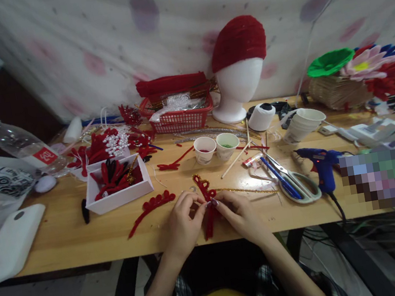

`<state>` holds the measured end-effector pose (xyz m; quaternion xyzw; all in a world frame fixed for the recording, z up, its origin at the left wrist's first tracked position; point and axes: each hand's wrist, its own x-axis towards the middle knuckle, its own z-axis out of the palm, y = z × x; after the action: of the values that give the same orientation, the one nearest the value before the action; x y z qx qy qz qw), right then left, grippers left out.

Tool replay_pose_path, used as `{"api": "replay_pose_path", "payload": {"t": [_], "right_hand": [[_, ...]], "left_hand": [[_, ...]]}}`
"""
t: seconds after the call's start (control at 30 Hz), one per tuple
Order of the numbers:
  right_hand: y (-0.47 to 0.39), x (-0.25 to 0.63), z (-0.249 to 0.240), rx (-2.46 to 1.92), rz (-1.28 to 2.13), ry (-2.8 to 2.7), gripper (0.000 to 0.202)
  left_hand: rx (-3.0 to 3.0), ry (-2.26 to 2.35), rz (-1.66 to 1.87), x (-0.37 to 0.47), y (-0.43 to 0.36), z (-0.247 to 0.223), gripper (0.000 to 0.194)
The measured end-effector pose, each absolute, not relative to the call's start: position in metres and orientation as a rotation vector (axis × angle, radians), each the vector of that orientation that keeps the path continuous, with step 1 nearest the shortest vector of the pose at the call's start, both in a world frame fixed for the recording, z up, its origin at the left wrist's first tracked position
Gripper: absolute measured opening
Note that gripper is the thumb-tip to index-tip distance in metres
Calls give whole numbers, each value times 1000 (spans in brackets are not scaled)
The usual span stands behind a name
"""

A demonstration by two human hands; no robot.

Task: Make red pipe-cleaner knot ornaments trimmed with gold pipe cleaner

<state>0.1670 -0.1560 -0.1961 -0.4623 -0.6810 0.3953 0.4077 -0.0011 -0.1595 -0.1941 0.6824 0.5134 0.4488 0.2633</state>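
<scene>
Between my hands is a red pipe-cleaner ornament (203,187) with looped petals edged in gold at its top and red stems hanging below. My left hand (188,217) pinches it from the left, thumb and index finger closed at its middle. From the other side, the thumb and fingers of my right hand (239,211) pinch the same spot; the fingertips partly hide it. A gold tinsel strand (245,190) runs off to the right behind my right hand. Left of my hands, a curved red pipe-cleaner piece (150,208) with a row of small loops lies on the table.
Scissors (301,186), a blue pen (281,179) and a blue glue gun (316,164) lie at the right. Two paper cups (206,155) stand ahead. A white box (121,200) of red pieces sits left, near a phone (13,242). Behind are a red basket (181,120) and foam head (239,81).
</scene>
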Motion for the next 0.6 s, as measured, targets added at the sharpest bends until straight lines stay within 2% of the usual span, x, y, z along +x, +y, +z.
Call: {"api": "replay_pose_path", "payload": {"t": [0.3, 0.6], "right_hand": [[-156, 167, -198, -1136, 1107, -1639, 28], [-155, 168, -191, -1072, 1149, -1672, 45]], "left_hand": [[2294, 1425, 1293, 3, -169, -203, 16], [2412, 1372, 1356, 3, -172, -194, 15]]}}
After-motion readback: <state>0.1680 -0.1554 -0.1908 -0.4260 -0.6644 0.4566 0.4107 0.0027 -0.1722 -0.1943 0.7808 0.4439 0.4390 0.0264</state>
